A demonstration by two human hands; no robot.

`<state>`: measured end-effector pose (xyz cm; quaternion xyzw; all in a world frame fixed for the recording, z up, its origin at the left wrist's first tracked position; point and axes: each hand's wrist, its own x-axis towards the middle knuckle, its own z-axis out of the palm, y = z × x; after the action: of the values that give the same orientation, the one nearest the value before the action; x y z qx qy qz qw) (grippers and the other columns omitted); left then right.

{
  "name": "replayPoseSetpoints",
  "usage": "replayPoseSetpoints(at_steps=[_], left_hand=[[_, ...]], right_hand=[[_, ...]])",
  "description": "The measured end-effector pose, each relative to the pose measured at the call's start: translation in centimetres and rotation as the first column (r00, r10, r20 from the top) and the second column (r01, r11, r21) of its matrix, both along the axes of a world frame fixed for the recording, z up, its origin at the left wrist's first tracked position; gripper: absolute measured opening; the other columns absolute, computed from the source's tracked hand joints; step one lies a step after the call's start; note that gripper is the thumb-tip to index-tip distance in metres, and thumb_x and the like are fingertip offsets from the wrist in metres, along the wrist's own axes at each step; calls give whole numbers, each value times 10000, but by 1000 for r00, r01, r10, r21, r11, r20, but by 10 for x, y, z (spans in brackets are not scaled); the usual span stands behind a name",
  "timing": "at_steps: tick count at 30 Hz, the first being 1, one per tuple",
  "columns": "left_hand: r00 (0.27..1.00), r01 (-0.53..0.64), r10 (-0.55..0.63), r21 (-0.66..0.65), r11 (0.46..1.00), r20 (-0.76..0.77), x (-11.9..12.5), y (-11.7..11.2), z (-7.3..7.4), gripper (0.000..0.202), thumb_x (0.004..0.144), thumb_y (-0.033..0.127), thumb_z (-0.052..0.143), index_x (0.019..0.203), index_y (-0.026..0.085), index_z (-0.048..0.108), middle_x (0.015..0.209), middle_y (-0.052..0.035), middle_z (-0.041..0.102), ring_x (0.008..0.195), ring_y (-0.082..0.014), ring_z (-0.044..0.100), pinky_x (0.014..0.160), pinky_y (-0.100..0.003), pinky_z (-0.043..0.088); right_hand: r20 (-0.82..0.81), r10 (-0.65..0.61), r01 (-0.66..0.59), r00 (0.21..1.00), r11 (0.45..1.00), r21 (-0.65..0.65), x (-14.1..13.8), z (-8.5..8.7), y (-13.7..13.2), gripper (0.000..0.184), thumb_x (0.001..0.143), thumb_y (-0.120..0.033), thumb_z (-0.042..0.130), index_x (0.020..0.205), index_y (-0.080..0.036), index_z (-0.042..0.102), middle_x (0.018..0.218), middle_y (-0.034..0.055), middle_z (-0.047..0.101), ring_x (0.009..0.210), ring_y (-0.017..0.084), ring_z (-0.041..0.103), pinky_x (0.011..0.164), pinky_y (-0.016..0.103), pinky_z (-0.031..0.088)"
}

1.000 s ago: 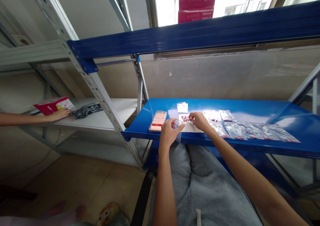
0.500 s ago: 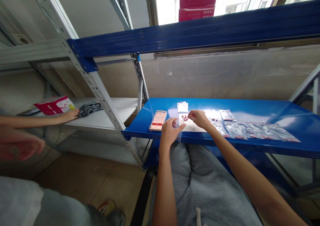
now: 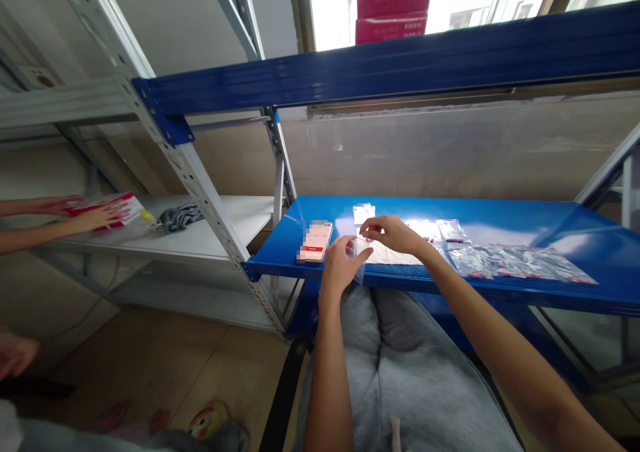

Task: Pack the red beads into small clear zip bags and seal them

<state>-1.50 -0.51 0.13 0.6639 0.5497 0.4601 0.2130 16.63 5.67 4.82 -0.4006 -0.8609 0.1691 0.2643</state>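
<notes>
Clear zip bag (image 3: 357, 264) is being held up at the near edge of the blue steel shelf (image 3: 520, 219), pinched between thumb and fingers of the left hand (image 3: 340, 265), its lower corner hanging just past the shelf edge. Right over it, the right hand (image 3: 393, 234) has been brought leftward across a white sheet (image 3: 385, 255), fingers curled and thumb drawn close. Whether anything is gripped there cannot be told, and the loose red beads are now hidden from view beneath that hand.

To the left of the bag, a pixelated pink-and-white packet (image 3: 316, 242) is lying on the shelf, and a small flat clear bag (image 3: 364, 213) is lying towards the far edge. Off to the right, a row of sealed clear bags with red beads inside (image 3: 515, 263) is laid out along the near edge, with more flat bags (image 3: 450, 231) just behind it.

Over on the left, a red-and-white box (image 3: 105, 211) is now being handled by a co-worker's hands (image 3: 95, 217) on a white shelf (image 3: 220, 225), beside a crumpled grey cloth (image 3: 179, 217).
</notes>
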Motion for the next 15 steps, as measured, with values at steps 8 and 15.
replayPoseSetpoints(at_steps=[8, 15], left_hand=[[998, -48, 48, -23, 999, 27, -3, 2, -1, 458, 789, 480, 785, 1117, 166, 729, 984, -81, 722, 838, -193, 673, 764, -310, 552], [996, -64, 67, -50, 997, 54, -2, 2, 2, 440, 785, 454, 793, 1107, 161, 730, 1001, -88, 740, 838, -191, 683, 768, -305, 547]], right_hand=[[205, -325, 316, 923, 946, 77, 9, -47, 37, 204, 931, -128, 604, 1014, -176, 784, 1000, 113, 780, 846, 197, 690, 738, 249, 438], [252, -334, 320, 908, 943, 96, 12, -70, 46, 187, 945, -162, 629, 1066, -175, 771, 1037, 121, 764, 954, 215, 685, 787, 251, 439]])
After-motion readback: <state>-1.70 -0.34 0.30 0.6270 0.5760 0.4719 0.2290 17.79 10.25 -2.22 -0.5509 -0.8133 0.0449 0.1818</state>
